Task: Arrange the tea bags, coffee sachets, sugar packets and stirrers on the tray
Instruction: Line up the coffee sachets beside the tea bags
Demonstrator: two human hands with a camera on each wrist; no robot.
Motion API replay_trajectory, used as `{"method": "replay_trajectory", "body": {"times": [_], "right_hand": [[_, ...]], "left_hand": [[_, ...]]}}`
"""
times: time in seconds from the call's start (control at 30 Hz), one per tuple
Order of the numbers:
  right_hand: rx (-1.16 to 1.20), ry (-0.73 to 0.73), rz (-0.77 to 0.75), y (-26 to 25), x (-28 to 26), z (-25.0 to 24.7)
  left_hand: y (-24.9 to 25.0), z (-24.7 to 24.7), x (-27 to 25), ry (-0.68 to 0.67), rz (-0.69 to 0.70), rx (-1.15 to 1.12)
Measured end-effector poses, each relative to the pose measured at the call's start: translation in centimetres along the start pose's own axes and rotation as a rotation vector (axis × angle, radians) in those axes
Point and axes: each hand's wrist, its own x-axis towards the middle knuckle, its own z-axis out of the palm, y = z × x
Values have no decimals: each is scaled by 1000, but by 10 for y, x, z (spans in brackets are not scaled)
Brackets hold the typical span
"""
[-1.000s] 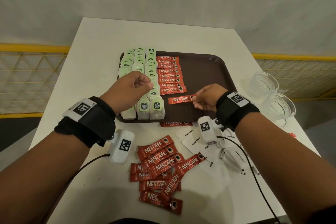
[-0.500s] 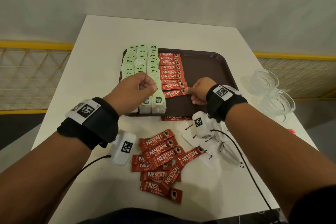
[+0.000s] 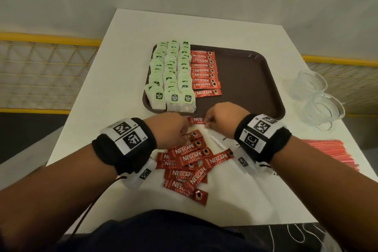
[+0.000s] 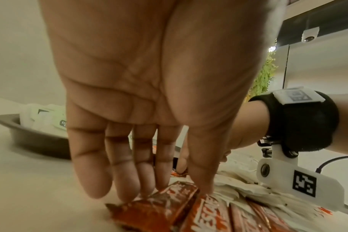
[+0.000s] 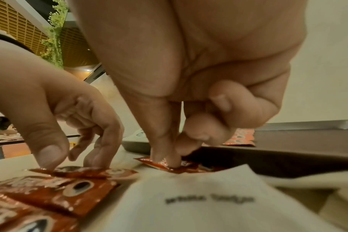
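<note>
Three views: one on my head, one on each of my wrists.

Head camera: looks forward and down over my table (image 3: 131, 32), taking in my whole tray (image 3: 253, 80). Left wrist camera: close under my left hand (image 4: 149, 87), low, facing the tray's near rim. Right wrist camera: close under my right hand (image 5: 189, 78), at table level. All three share the loose coffee sachets (image 3: 196, 157).

both hands (image 3: 169, 129) (image 3: 221, 117) off the tray (image 3: 255, 80), down at loose coffee sachets (image 3: 194, 159), ninth sachet (image 3: 207, 93) placed in row

The right hand (image 3: 222, 117) covers most of one coffee sachet (image 3: 196, 120); sugar packet (image 5: 201, 202) lettering is blurred.
</note>
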Motion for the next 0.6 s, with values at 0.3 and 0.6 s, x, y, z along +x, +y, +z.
{"method": "replay_trajectory", "body": {"times": [0.3, 0.6], "right_hand": [[-45, 85, -12, -7, 2, 8], [-134, 111, -12, -16, 6, 10]], "left_hand": [[9, 14, -10, 23, -74, 42], [7, 15, -8, 37, -116, -22]]}}
